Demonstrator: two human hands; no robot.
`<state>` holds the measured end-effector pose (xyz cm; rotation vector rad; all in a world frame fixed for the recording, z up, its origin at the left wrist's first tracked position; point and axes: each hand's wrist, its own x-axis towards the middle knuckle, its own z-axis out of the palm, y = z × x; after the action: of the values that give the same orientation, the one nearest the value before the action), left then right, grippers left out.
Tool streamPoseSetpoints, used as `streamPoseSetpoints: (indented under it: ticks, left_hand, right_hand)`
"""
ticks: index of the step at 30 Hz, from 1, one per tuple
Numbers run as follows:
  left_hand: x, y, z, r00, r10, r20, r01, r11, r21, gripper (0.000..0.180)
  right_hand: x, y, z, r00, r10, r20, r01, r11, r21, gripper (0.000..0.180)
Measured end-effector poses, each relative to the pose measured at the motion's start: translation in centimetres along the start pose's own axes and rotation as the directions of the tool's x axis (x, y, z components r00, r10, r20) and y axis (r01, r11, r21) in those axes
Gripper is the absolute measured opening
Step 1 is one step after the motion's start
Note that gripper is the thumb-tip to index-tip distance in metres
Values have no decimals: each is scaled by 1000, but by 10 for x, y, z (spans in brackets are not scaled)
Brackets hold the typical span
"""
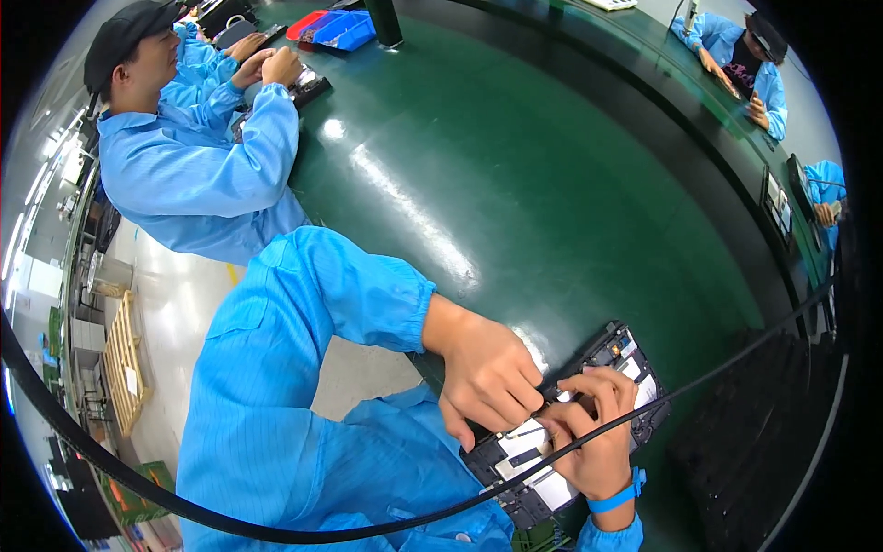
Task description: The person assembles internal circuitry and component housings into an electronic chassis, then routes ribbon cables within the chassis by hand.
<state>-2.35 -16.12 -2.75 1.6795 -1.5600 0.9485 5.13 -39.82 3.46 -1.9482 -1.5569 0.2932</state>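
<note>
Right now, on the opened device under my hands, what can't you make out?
All in the head view:
- Middle of the opened device: covered by the left hand and right hand.
- Whatever the fingertips pinch: too small.
- Device's near end: crossed by the black cable.

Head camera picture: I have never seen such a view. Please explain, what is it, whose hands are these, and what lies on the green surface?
The camera sits on a person's head and looks down through a wide lens, so straight edges bend. The two hands low in the picture are that person's own. The left hand and the right hand, which wears a blue wrist strap, both rest on an opened device with its inner parts showing, lying on the green table. A black cable crosses in front. Other people in blue coats work nearby.
</note>
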Motion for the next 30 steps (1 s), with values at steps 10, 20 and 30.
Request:
streamPoseSetpoints:
  ticks: [10,20,30]
  left_hand:
    - [2,3,-5,999,-46,24,46,999,-17,54]
    - [3,0,-2,1000,27,-8,-27,1000,2,57]
    - [9,-11,-5,997,80,11,-80,997,20,56]
  right_hand:
    - [5,-13,1,998,17,53,-12,996,-92,25]
    - [5,-7,-4,991,-129,-43,105,928,-359,32]
    - [7,-7,-3,989,-78,-128,31,942,-333,34]
